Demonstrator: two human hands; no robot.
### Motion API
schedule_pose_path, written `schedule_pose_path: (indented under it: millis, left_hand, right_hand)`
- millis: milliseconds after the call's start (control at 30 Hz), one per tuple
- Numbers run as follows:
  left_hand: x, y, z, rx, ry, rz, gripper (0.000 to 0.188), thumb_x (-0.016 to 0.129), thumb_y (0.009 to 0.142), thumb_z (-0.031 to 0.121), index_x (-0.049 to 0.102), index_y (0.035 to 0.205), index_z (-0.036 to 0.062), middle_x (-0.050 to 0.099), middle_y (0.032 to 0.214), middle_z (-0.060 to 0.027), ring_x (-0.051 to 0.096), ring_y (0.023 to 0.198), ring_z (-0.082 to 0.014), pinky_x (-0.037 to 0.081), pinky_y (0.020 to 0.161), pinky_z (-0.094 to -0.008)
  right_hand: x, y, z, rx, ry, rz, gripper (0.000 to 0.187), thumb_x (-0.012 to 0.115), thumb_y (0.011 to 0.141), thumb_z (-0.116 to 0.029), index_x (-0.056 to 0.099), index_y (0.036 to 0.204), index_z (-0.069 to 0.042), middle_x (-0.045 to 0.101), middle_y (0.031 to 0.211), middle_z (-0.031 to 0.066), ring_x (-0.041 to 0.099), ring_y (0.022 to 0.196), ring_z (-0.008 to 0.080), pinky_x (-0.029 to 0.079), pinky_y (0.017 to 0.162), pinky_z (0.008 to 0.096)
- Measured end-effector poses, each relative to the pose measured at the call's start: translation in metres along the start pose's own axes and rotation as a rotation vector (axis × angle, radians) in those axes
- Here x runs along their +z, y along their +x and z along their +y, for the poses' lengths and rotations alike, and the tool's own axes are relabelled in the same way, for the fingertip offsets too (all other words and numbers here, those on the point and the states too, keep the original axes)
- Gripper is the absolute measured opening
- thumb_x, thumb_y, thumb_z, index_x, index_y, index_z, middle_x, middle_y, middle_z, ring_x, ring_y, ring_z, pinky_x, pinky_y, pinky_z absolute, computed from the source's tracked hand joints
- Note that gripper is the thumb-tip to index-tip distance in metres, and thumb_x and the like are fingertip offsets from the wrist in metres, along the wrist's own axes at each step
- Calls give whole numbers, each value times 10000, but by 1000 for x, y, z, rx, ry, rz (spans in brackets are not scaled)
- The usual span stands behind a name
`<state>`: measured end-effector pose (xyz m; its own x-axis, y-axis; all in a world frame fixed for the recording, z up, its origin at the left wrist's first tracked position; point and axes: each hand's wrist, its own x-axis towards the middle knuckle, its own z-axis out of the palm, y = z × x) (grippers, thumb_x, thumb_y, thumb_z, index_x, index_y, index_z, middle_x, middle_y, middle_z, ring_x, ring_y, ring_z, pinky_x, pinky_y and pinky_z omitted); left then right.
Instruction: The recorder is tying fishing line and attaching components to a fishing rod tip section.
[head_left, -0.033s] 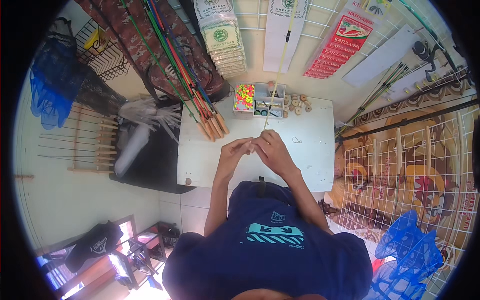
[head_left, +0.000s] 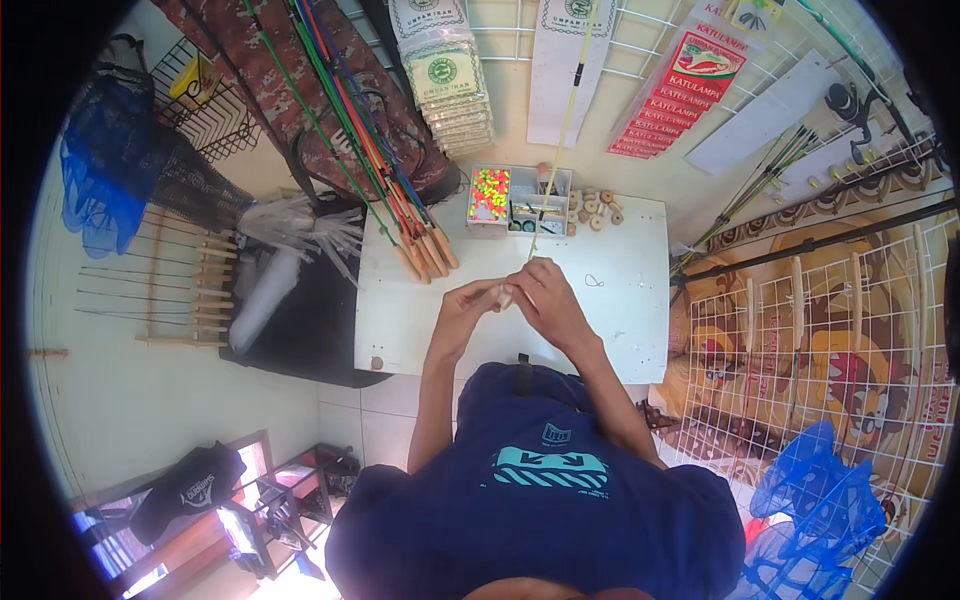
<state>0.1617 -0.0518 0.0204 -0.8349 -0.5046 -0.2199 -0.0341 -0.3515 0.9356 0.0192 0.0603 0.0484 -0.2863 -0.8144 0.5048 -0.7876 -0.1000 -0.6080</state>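
Observation:
A thin yellow fishing rod (head_left: 563, 150) with a dark band slants up and away from my hands, over the white table. My right hand (head_left: 548, 302) closes its fingers round the lower end of the rod. Beside it my left hand (head_left: 466, 308) pinches at the same end, its fingertips meeting those of the right. A pale, wood-coloured butt end (head_left: 507, 297) shows between the two hands; the fingers cover the rest of it. Beyond the hands stands a divided tray (head_left: 540, 174) with bright pink and yellow beads (head_left: 489, 193) and small parts.
Round wooden pieces (head_left: 597, 208) lie right of the tray. Several rods with cork-coloured handles (head_left: 425, 255) lean at the table's left. A small dark loop (head_left: 594, 281) rests on the white table (head_left: 625, 330). A wire grid (head_left: 800, 330) runs along the right.
My right hand has shifted slightly and its fingers have turned a little. More of the pale butt end shows between my hands. The rod's upper part has swayed slightly to the right.

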Motion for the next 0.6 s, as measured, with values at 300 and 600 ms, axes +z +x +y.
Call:
schedule_pose_path:
  millis: [300, 600]
  left_hand:
    - [-6, -6, 6, -38, -571, -59, 431, 564, 939, 119, 456, 1320, -52, 598, 1091, -107, 582, 939, -155, 500, 819, -261]
    - [-5, 11, -16, 152, -1293, 121, 346, 537, 944, 90, 448, 1244, -58, 518, 1205, -176, 542, 1027, -205, 514, 903, -277]
  right_hand:
    - [1, -5, 2, -1, -60, 0, 246, 653, 817, -33, 621, 1061, -48, 592, 1068, 127, 525, 1153, 334, 421, 1019, 461]
    - [-2, -8, -6, 302, 346, -147, 354, 535, 905, -28, 528, 1258, -50, 593, 1154, 147, 565, 1079, 324, 466, 906, 406]
